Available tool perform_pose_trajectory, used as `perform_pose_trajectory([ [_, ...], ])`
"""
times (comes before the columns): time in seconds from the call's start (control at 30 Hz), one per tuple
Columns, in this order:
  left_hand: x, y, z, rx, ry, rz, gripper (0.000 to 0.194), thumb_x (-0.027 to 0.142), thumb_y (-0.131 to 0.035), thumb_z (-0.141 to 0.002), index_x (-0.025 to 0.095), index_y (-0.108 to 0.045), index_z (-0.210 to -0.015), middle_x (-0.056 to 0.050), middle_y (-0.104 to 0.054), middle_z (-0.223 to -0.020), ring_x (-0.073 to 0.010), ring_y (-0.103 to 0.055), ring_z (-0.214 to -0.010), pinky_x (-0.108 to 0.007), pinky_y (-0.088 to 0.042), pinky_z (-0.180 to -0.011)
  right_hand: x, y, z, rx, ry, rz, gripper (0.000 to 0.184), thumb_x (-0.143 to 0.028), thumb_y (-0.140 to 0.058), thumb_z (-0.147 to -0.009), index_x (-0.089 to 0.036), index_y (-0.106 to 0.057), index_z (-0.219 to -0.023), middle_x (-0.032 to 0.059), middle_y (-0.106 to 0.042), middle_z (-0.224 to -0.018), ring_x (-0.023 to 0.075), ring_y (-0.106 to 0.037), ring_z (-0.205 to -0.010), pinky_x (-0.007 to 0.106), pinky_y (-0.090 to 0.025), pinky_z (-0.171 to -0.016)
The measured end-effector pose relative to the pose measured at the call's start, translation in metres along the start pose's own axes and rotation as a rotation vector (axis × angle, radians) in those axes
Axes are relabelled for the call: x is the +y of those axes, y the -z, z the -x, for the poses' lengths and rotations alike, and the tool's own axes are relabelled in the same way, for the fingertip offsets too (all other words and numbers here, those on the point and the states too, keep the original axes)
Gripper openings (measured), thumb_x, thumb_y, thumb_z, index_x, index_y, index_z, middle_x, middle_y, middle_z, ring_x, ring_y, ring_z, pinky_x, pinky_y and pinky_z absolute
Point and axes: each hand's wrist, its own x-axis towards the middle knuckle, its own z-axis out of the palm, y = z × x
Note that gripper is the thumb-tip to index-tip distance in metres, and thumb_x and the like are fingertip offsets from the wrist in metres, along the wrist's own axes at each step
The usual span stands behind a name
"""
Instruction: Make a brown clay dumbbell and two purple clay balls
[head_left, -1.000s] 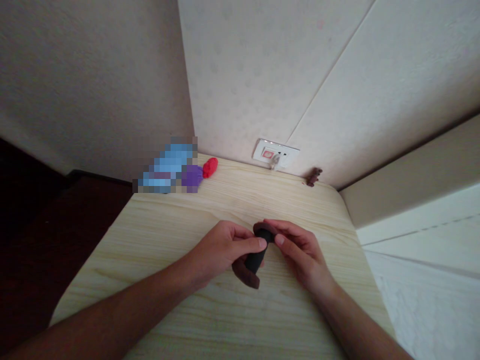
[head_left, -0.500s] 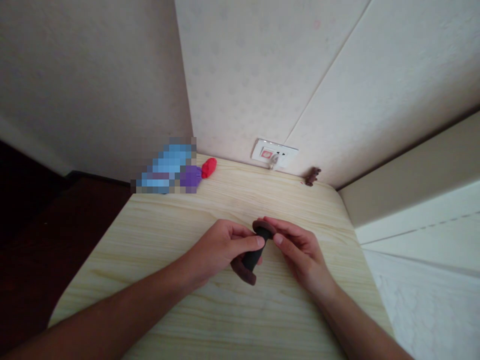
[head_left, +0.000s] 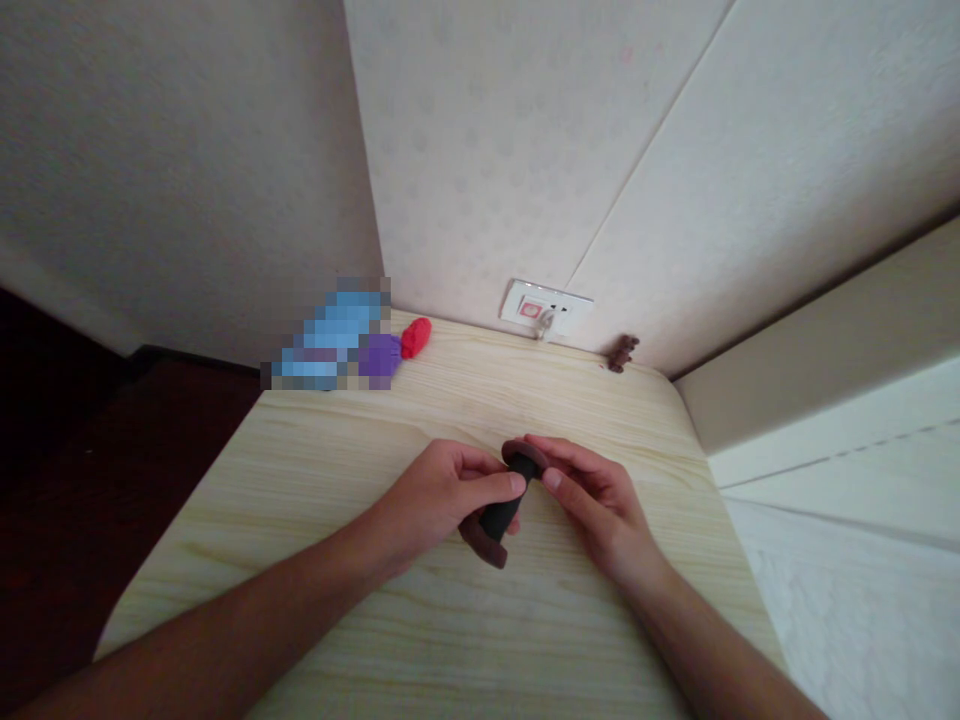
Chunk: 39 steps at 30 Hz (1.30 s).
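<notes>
Two bare hands work on one spool-shaped piece, held over the near middle of one pale wooden table (head_left: 585, 640). It has three visible parts: one black cylinder (head_left: 501, 512) and two brown ends, a far brown disc (head_left: 517, 450) and a near brown end (head_left: 484, 543), tilted so the far one leans right. The left hand (head_left: 454, 495) pinches the black cylinder, its thumb lying across the top; the right hand (head_left: 600, 500) pinches the right edge of the far brown disc between thumb and fingers. At the far left lie three things: one blurred blue item (head_left: 330, 330), one purple lump (head_left: 381, 358) and one red lump (head_left: 416, 338) touching the purple. At the far right sits one small brown figure (head_left: 622, 353). One wall socket (head_left: 577, 315), with one plug (head_left: 545, 325), is left of the figure.
</notes>
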Motion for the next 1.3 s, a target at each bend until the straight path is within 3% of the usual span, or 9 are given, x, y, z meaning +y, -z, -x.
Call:
perform_pose_trajectory([
  [0.33,0.0002,0.0002,-0.0009,0.037,-0.006,-0.053,0.030,0.039,-0.075,-0.079,0.009,-0.074,-0.085,-0.009,-0.075,-0.070,-0.0138,-0.065,-0.055,-0.022,-0.057,-0.046,0.0000,-0.0004,-0.0025,-0.010,0.064,-0.022,0.029,-0.023,-0.068,-0.094,-0.033,-0.074,-0.119,0.0016,-0.071,-0.128,0.0187,-0.068,-0.121,0.032,-0.051,-0.110],
  [0.57,0.0001,-0.0012,-0.0010,0.048,-0.010,-0.077,0.031,0.041,-0.076,-0.079,0.010,-0.074,-0.084,-0.008,-0.073,-0.071,-0.0139,-0.064,-0.058,-0.022,-0.056,-0.044,-0.0014,0.0011,-0.0019,-0.034,-0.003,-0.056,0.029,-0.026,-0.068,-0.094,-0.033,-0.073,-0.122,0.0027,-0.075,-0.126,0.0178,-0.069,-0.120,0.033,-0.052,-0.109],
  [0.87,0.0003,-0.0058,-0.0014,0.062,-0.002,-0.116,0.029,0.039,-0.076,-0.079,0.011,-0.072,-0.084,-0.007,-0.073,-0.071,-0.0135,-0.063,-0.056,-0.022,-0.056,-0.043,-0.0060,0.0014,-0.0014,0.017,0.026,-0.037,0.023,-0.030,-0.065,-0.096,-0.027,-0.076,-0.116,0.0047,-0.077,-0.120,0.0176,-0.072,-0.114,0.030,-0.056,-0.103],
  [1.1,0.0001,-0.0068,-0.0029,0.069,-0.011,-0.117,0.028,0.040,-0.076,-0.081,0.012,-0.072,-0.086,-0.005,-0.072,-0.070,-0.0118,-0.062,-0.056,-0.020,-0.055,-0.044,-0.0021,-0.0012,-0.0024,0.055,0.055,-0.075,0.021,-0.027,-0.068,-0.094,-0.031,-0.076,-0.113,0.0020,-0.079,-0.116,0.0170,-0.074,-0.111,0.029,-0.058,-0.100],
  [1.3,-0.0005,-0.0067,-0.0024,0.067,-0.019,-0.082,0.031,0.041,-0.079,-0.078,0.012,-0.071,-0.088,-0.007,-0.072,-0.071,-0.0150,-0.065,-0.059,-0.022,-0.056,-0.043,-0.0032,-0.0006,-0.0012,0.084,0.144,0.084,0.021,-0.028,-0.065,-0.096,-0.029,-0.077,-0.113,0.0051,-0.076,-0.117,0.0189,-0.072,-0.112,0.035,-0.057,-0.103],
])
